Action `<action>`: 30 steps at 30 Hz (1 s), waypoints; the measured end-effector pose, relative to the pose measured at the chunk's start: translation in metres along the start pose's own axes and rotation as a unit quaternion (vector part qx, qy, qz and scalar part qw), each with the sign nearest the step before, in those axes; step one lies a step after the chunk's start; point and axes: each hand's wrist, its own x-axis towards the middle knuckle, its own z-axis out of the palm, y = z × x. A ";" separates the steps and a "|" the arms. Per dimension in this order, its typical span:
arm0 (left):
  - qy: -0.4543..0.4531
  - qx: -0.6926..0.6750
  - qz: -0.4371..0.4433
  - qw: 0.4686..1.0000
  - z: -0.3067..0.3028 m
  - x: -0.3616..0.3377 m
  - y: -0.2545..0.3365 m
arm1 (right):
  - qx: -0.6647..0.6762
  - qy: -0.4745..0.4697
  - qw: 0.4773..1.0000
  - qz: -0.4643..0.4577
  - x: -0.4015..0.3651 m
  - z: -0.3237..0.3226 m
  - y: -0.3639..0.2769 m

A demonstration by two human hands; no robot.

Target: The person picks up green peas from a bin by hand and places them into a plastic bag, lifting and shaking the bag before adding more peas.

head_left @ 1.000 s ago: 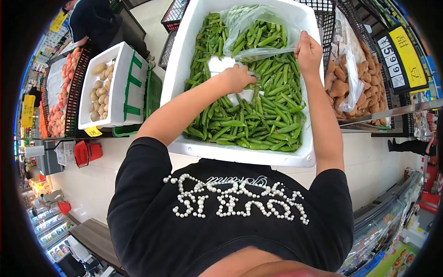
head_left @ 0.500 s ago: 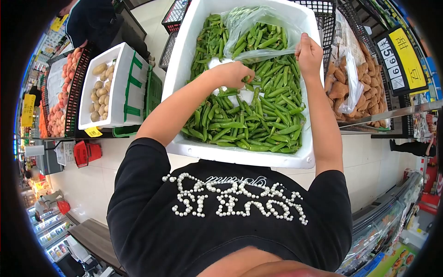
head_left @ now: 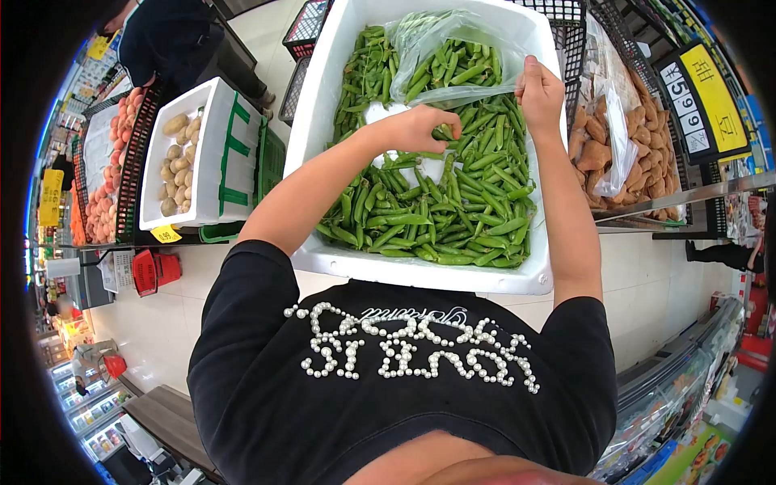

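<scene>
A white foam box [head_left: 311,174] full of green pea pods [head_left: 404,218] stands in front of me. My left hand [head_left: 420,131] is closed over the middle of the box, with a green pea pod [head_left: 443,132] showing at its fingers. How many pods it holds is hidden. At the box's right side, my right hand [head_left: 539,90] pinches the edge of a clear plastic bag [head_left: 461,95]. The bag lies open on the pods at the far end, with several pods inside. White box bottom shows between the heaps.
A foam box of potatoes [head_left: 176,166] and a crate of reddish produce [head_left: 103,190] stand left. Brown root vegetables [head_left: 638,153] lie right, by a yellow price sign [head_left: 707,101]. A person in dark clothes [head_left: 166,40] stands far left; red baskets [head_left: 153,271] sit on the floor.
My left hand has moved slightly right and up from the pods, and a pod now shows more clearly in it. My right hand keeps its hold on the bag.
</scene>
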 end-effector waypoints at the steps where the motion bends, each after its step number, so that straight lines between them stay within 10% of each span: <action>1: 0.010 -0.015 -0.003 1.000 -0.001 0.000 0.003 | 0.001 -0.001 1.000 -0.001 0.000 0.000 0.000; 10: 0.103 -0.290 -0.063 0.949 -0.010 0.005 0.010 | -0.019 -0.008 1.000 -0.010 -0.001 0.001 -0.003; 23: 0.386 -0.631 -0.062 0.670 -0.027 0.008 -0.017 | -0.020 -0.016 1.000 0.000 -0.001 0.001 -0.004; 30: 0.384 -0.546 -0.034 0.744 -0.023 0.011 -0.015 | -0.007 -0.020 1.000 -0.006 -0.003 0.004 -0.007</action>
